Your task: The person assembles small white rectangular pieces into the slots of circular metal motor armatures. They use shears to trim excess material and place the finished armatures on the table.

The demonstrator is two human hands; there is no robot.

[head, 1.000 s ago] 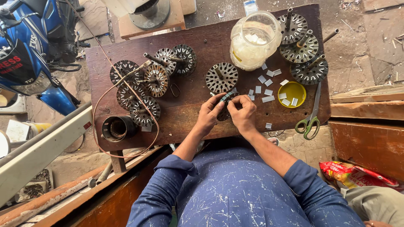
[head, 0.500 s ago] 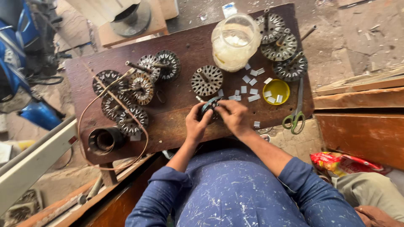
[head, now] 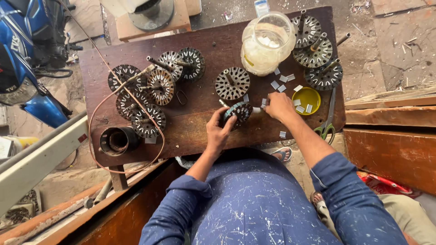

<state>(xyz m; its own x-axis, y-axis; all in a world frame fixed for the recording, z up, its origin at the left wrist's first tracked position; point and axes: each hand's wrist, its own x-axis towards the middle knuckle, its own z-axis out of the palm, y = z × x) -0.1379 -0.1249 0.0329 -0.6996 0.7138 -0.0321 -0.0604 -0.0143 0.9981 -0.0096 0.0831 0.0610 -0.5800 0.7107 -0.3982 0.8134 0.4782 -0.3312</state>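
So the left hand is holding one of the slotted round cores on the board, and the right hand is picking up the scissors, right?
Not quite. In the head view the left hand does hold the slotted core, but the right hand is at the small white slips beside it. The scissors lie untouched near the yellow lid.

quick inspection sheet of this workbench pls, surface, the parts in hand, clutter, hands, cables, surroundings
surface: dark brown wooden board, scuffed, used as the bench top.
job's things: round slotted metal stator core held at the board's front; small white paper slips scattered beside it.
clutter: more slotted stator cores in a left pile and a right pile; clear plastic jar; yellow lid holding slips; green-handled scissors; dark metal cylinder.
grippers: left hand grips the core; right hand pinches a slip by it.
cables: copper wire loop across the board's left end.
surroundings: blue motorbike at left; wooden planks at right; dusty ground.
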